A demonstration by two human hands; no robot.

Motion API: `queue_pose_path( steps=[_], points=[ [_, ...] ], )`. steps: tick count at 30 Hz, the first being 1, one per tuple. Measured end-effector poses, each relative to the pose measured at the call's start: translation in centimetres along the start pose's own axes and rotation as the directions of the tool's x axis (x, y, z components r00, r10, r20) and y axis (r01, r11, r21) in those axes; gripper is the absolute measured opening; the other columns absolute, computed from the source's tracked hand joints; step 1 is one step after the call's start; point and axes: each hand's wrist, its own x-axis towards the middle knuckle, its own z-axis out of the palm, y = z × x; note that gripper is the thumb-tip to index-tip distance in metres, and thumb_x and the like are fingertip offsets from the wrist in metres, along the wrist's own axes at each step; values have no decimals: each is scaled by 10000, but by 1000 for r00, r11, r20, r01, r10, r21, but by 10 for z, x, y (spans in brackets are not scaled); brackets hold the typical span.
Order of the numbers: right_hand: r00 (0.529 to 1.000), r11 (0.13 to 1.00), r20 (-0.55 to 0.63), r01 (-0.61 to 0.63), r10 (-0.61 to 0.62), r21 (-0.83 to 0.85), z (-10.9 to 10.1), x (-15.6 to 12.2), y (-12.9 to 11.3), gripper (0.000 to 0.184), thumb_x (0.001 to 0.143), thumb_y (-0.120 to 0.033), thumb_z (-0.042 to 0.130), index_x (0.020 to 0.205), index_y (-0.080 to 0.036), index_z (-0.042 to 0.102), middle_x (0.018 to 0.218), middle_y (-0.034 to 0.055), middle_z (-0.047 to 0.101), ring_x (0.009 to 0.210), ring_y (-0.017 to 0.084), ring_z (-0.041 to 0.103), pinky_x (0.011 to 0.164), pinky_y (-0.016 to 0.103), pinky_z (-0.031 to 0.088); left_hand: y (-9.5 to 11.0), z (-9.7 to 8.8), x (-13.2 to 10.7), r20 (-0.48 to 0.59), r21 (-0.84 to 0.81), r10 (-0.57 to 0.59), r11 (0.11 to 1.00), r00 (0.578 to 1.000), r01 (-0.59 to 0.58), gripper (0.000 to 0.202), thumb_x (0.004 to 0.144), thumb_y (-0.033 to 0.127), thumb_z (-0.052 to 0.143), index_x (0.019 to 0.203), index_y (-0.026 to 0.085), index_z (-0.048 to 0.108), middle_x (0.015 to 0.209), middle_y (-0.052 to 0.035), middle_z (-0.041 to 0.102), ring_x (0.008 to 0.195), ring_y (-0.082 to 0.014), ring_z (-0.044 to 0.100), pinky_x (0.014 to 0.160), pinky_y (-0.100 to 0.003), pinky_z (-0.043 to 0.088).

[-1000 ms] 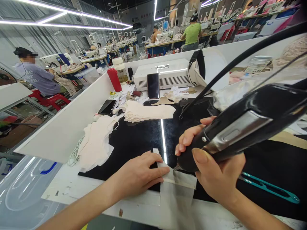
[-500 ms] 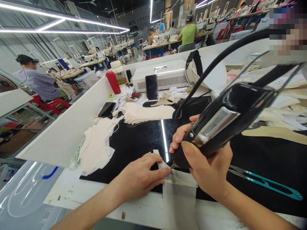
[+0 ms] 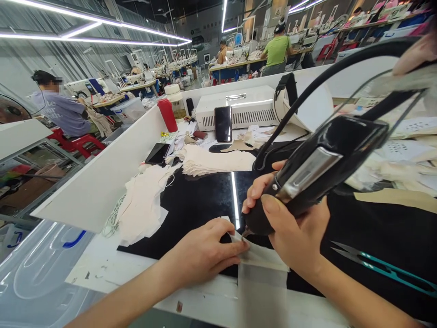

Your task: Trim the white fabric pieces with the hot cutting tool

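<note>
My right hand [image 3: 290, 223] is closed around a black corded hand tool [image 3: 317, 166] with a silver side panel. Its pointed tip touches a strip of pale fabric [image 3: 259, 259] at the near edge of the black work mat [image 3: 194, 200]. My left hand [image 3: 201, 253] lies flat on the fabric just left of the tip, fingers pressed together and holding the strip down. The tool's thick black cable [image 3: 327, 77] arcs up and away to the right.
Teal thread snips [image 3: 382, 269] lie on the mat to the right. Stacks of cream fabric pieces [image 3: 143, 205] [image 3: 218, 160] sit left and behind. A white machine box [image 3: 239, 109], phones [image 3: 223, 123] [image 3: 157, 154] and a red bottle [image 3: 167, 114] stand farther back. Other people work at distant tables.
The tool tip has shifted slightly left along the fabric fold, and the tool handle has tilted more upright. My left hand stays pressed on the strip.
</note>
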Motion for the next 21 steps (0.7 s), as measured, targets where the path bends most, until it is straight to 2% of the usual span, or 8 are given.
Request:
queue_pose_path(
  steps=[5,10,13,17,21],
  points=[
    [999,999,40,2,-4,49,3,5,1,418,919,-428,994,1070,-294,627,831,-73,756,590,134,680,518,277,623,1,0,1,-10,-22,-2,1000,1000,2,323,1207,385,642,1445,227,794,1304,-134,690,1220,-266,720,1081,-372,674],
    [1000,1000,-16,-23,23,2,9,3,5,446,903,-482,1002,1111,-298,653,829,-80,748,598,136,705,540,278,654,0,2,1,-16,-41,-1,999,1000,1,333,1214,378,632,1461,221,789,1300,-135,692,1231,-260,721,1082,-368,676],
    [1000,1000,24,-13,13,16,9,5,5,438,926,-488,984,1136,-298,649,819,-80,746,582,129,684,528,268,646,-1,2,0,-26,-38,-9,999,1000,8,316,1216,375,634,1453,234,787,1287,-127,691,1218,-251,724,1066,-359,678],
    [998,999,64,31,-30,-13,0,13,1,473,921,-500,993,1162,-298,640,838,-74,754,624,133,681,572,273,652,0,-1,-2,-12,-18,-23,1000,1000,23,301,1226,359,611,1458,246,764,1287,-116,704,1179,-247,735,1025,-352,682],
    [998,992,59,35,-28,-123,-20,19,-8,565,883,-583,1013,1197,-314,628,894,-70,761,694,151,712,655,302,659,0,-2,1,-39,-18,-69,998,997,68,326,1260,333,519,1499,212,705,1267,-104,744,1156,-237,749,1012,-341,676]
  ],
)
